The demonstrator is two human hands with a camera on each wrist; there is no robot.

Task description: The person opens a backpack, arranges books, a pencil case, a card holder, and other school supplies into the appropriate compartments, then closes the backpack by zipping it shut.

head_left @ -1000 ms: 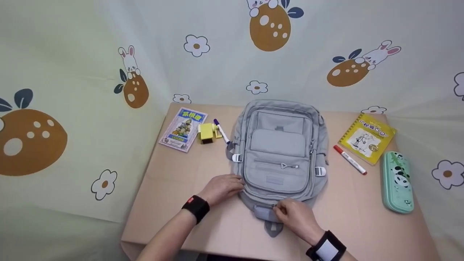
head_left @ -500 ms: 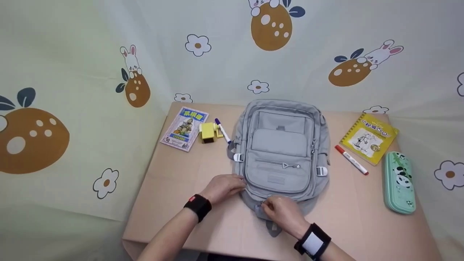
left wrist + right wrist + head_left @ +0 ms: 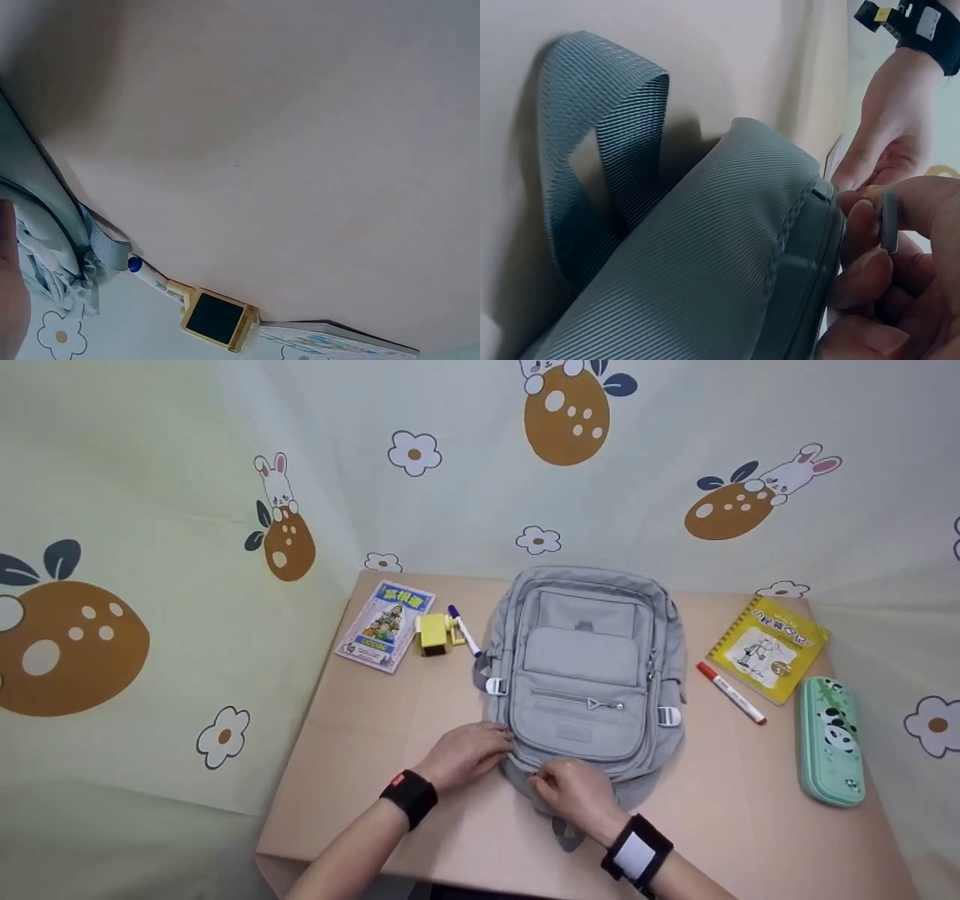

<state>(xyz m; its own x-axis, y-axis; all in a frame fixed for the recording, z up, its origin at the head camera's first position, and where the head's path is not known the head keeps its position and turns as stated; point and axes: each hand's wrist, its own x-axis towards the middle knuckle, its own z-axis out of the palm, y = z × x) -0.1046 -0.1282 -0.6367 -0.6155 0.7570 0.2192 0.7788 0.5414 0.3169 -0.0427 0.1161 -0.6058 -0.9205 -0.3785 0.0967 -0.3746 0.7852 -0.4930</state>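
From over the person's head, I see a grey backpack lying flat on the table, front pockets up, with both hands at its near end. The left hand holds the lower left edge of the bag, fingertips against the cloth. The right hand is bent over the near rim, fingers curled in. Each wrist wears a black band. Off to the left lie a pink-edged book, a yellow box just beside it, and a marker with a purple cap. Over on the right are a yellow notebook, a red-capped marker near its lower corner, and a green pencil case with pandas on it. Patterned cloth hangs behind.

At the left wrist, it is mostly bare tabletop; the bag's side and a bit of a finger show at the left border, and the yellow box turns a dark face this way.

At the right wrist, I can make out the right hand pinching a small grey zip pull between thumb and finger, right at the bag's zipped seam. The left hand's thumb and bent fingers grip the bag just beyond. A webbing loop sticks out from the bag over the table.
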